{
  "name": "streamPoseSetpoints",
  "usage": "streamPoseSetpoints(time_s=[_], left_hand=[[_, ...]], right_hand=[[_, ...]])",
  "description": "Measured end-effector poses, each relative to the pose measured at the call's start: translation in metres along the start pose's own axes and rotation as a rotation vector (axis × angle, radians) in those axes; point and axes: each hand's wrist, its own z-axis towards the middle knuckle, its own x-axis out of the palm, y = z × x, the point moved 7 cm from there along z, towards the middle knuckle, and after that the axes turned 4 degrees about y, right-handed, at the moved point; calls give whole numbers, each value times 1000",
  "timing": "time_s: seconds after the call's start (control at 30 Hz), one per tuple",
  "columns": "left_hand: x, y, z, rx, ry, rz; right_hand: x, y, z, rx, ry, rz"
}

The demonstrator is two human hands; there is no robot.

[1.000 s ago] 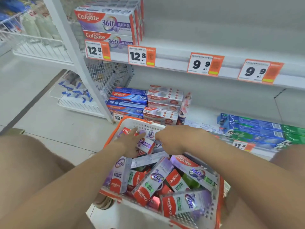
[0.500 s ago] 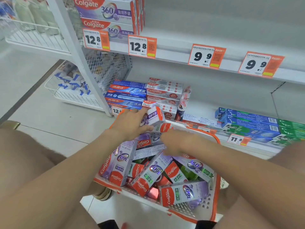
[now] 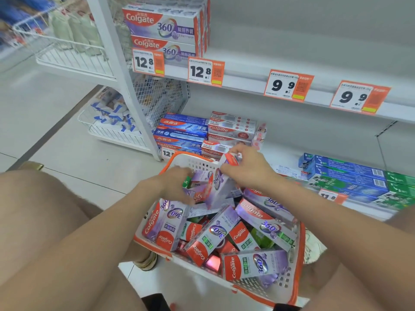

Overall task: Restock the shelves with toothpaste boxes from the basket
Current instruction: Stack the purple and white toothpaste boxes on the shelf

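My right grip pinches the top end of a purple Colgate 360 box, which is tilted upright above the far end of the basket. My left grip touches its lower end, too blurred to tell if it clasps. I'd lift it clear, level it, and head for the matching stack far left.

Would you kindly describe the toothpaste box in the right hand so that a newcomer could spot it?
Start at the orange-rimmed basket below the shelves. At its far end, the right hand grips one purple Colgate 360 box; unlike the boxes lying below, it stands tilted on end.
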Motion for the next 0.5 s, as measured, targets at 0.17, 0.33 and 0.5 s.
streamPoseSetpoints(time_s=[0.17, 0.33, 0.5], left_hand=[[47, 19, 15, -222, -84, -20], [37, 21, 22, -195, -298, -305], [-19, -12, 0, 106, -164, -1176]], right_hand=[[2, 6, -6, -107, 43, -336], [-9, 13, -5, -111, -9, -359], [-33, 28, -4, -198, -64, -416]])
